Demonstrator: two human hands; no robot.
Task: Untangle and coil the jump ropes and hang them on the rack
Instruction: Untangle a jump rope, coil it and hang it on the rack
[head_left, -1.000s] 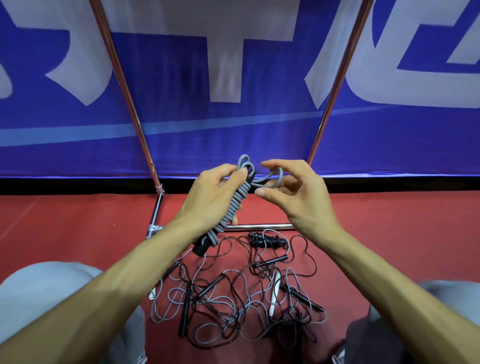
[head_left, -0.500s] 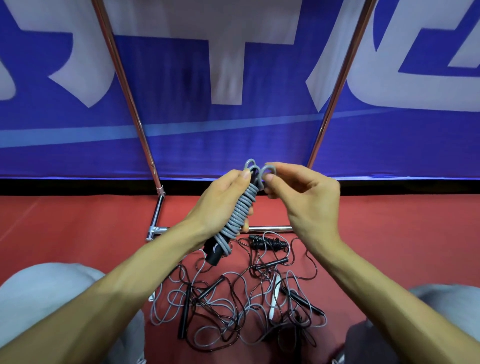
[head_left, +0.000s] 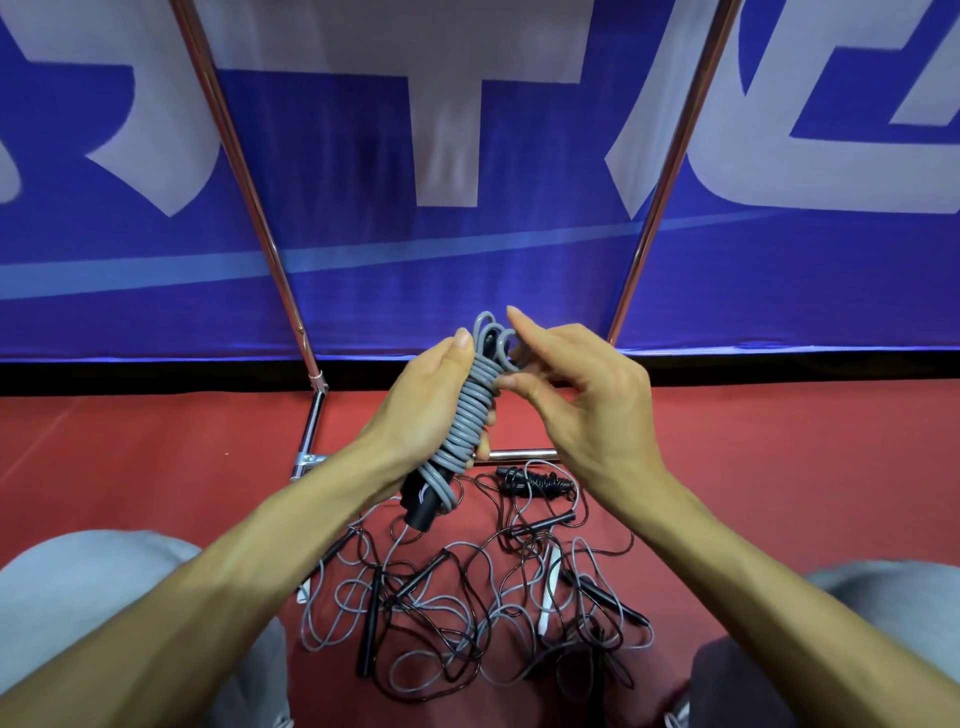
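Red floor (head_left: 156, 467): tangled ropes (head_left: 467, 597) lie just before rack (head_left: 519, 455). Left hand (head_left: 423, 410) grasps gray coiled rope (head_left: 470, 410) above rack base; right hand (head_left: 587, 410) touches top loops, grip unclear. Advice: tuck end firmly, keep turns tight.

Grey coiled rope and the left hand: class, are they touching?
Touching. Head view: the left hand grips the grey coiled rope, thumb along its coils.

hands (head_left: 426, 410) (head_left: 592, 415) 2 | coiled ropes (head_left: 470, 410) (head_left: 540, 480) 2 | rack uprights (head_left: 244, 171) (head_left: 670, 171) 2 | tangle (head_left: 467, 613) 1
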